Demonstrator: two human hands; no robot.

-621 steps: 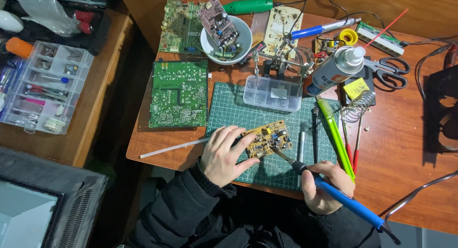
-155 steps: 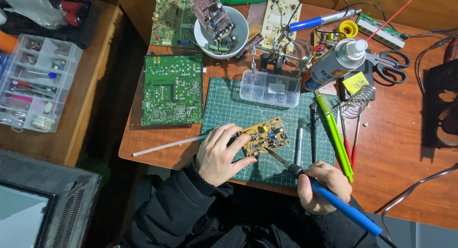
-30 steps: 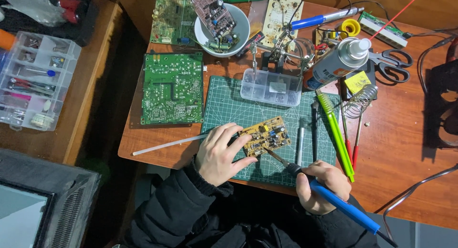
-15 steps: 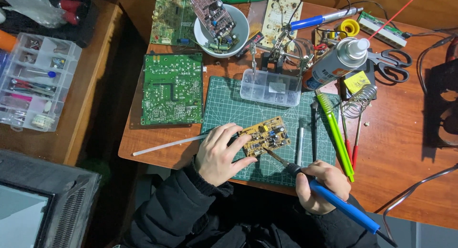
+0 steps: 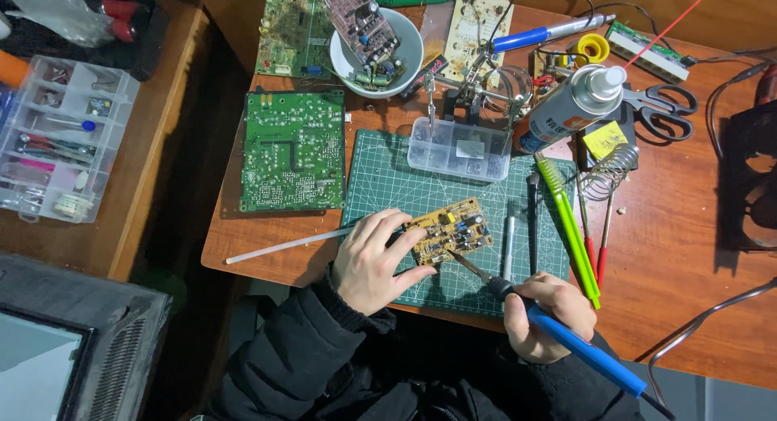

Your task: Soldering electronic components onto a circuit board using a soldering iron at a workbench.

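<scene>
At the near edge of the table (image 5: 696,251), on the green mat (image 5: 388,186), the left hand (image 5: 371,259) presses fingers flat on the small yellow board (image 5: 449,231), pinning it. The right hand (image 5: 544,312) is wrapped tight round the blue soldering iron (image 5: 566,340), tip touching the board's near edge. Against half a second ago almost nothing differs: the same joint is being heated. Twenty seconds back the board sat in the same spot; only the view has shifted.

A white spray can (image 5: 569,108) with a printed label lies tilted beside a yellow sticky note (image 5: 605,139).
</scene>
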